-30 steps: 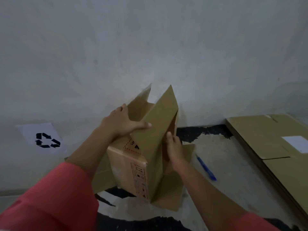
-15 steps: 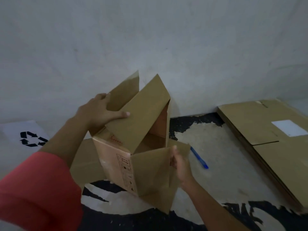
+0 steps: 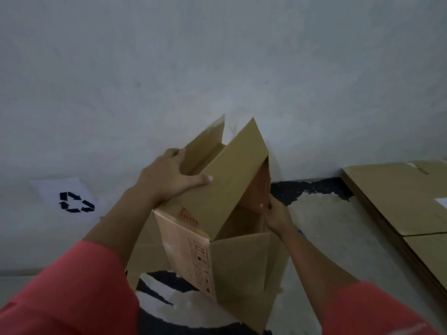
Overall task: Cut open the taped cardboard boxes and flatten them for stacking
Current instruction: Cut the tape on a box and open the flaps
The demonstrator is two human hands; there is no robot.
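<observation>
Two hands hold one opened cardboard box, which stands at the centre of the frame close to the wall. The left hand grips the raised top flap, fingers hooked over its far edge and thumb lying flat across its face. The right hand pinches the edge of the side flap right of centre. Flattened cardboard lies at the right edge, and a sheet with a recycling symbol sits at middle left.
</observation>
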